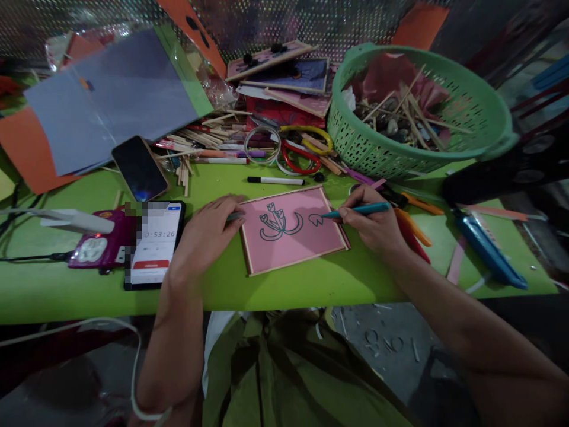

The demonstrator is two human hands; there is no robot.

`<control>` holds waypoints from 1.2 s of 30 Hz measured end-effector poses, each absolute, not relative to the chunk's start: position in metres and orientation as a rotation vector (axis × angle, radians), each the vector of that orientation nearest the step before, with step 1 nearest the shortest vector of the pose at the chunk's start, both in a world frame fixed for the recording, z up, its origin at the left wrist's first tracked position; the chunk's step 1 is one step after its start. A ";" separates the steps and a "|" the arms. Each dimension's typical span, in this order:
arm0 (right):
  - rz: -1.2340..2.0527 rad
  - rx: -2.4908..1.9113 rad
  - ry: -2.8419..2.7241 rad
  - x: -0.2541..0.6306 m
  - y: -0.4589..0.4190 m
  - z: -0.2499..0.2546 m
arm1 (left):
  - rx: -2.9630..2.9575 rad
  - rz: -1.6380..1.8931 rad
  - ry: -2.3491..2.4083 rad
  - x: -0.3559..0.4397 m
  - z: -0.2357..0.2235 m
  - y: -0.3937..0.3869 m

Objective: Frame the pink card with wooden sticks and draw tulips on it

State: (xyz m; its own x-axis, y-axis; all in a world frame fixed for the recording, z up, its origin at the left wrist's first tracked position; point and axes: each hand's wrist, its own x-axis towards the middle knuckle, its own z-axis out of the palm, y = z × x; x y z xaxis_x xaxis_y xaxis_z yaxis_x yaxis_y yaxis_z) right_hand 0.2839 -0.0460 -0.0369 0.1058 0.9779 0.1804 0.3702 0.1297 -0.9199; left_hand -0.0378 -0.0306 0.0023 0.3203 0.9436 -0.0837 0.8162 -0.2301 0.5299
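A pink card (293, 252) edged with thin wooden sticks lies slightly turned on the green table. On it are tulip-like flowers (278, 219) with curved leaves in dark green line, and a small zigzag outline (316, 219) at the right. My right hand (371, 222) grips a teal marker (362, 209), its tip at that outline. At the card's left edge rests my left hand (211, 228), fingers bent around a small teal piece (235, 216) that looks like the marker's cap. A black-and-white marker (275, 180) lies just behind the card.
A green basket (377, 145) with sticks and stones stands back right. Scissors (302, 157), a tape roll (262, 146) and stick bundles lie behind. Phones (140, 169) and a purple power socket (95, 246) are left; a blue tool (491, 249) lies right.
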 end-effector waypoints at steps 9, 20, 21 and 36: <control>0.921 -1.340 -1.328 0.283 -0.050 -0.032 | 2.115 0.359 1.540 -0.039 0.000 -0.029; 1.018 -1.341 -1.386 0.280 -0.054 -0.028 | 2.107 0.365 1.540 -0.038 0.001 -0.030; 1.014 -1.345 -1.394 0.281 -0.054 -0.028 | 2.105 0.363 1.541 -0.038 0.002 -0.031; 0.998 -1.355 -1.414 0.284 -0.053 -0.030 | 2.102 0.375 1.537 -0.038 0.000 -0.030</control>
State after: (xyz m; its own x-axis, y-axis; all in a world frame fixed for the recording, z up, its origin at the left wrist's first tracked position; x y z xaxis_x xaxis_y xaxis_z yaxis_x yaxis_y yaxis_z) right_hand 0.2842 -0.0532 -0.0302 0.0159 0.9969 0.0767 0.2614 0.0699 -0.9627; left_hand -0.0381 -0.0301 0.0003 0.3231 0.9436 -0.0725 0.8044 -0.2335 0.5463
